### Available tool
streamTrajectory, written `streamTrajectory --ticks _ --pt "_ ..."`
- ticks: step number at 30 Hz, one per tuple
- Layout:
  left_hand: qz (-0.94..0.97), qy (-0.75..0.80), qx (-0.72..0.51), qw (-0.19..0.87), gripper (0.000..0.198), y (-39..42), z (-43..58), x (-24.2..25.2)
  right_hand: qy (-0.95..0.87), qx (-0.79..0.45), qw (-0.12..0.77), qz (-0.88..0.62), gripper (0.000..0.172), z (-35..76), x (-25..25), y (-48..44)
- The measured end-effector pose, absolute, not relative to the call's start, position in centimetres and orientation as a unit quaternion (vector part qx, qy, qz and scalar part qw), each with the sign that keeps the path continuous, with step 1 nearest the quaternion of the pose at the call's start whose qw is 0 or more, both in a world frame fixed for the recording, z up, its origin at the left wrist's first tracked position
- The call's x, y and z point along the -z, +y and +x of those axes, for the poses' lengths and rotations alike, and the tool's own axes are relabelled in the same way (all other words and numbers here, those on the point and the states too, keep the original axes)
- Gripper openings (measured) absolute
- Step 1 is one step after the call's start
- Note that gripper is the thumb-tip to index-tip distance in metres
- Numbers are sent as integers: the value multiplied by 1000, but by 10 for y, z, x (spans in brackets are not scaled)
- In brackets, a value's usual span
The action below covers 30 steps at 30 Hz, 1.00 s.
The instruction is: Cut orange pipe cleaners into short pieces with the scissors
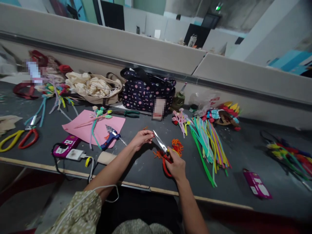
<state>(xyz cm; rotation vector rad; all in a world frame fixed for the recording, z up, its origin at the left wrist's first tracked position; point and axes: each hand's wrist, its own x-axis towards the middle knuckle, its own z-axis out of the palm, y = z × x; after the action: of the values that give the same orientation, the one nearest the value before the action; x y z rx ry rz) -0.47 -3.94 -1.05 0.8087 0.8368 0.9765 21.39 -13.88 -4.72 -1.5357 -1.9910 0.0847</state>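
Note:
My right hand (176, 165) grips a pair of scissors (160, 142) with red and yellow handles, the blades pointing up and to the left. Close to the blade tips, my left hand (144, 139) is closed in a pinch. Whatever sits between those fingertips is too small to make out. Orange fuzzy clippings (177, 147) lie on the table just beyond my right hand, and some are partly hidden behind the scissors. To the right rests a bundle of green, yellow and purple pipe cleaners (207, 139).
On the left are pink paper (80, 125), a blue glue gun (110, 136), a purple box (67, 146), a power adapter (74, 154) with cables and more scissors (28, 133). A dotted bag (143, 89) stands against the partition. Another purple box (257, 184) lies at right.

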Motion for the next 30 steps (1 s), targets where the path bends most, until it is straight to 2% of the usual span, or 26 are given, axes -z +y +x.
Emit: streamTrajectory --ticks 10,30 --pt "360 365 -469 719 34 -42 -9 7 -739 -26 337 -583 48 222 57 -145" --pt "363 377 -476 707 33 -47 -7 8 -771 -20 332 -543 48 217 55 -147"
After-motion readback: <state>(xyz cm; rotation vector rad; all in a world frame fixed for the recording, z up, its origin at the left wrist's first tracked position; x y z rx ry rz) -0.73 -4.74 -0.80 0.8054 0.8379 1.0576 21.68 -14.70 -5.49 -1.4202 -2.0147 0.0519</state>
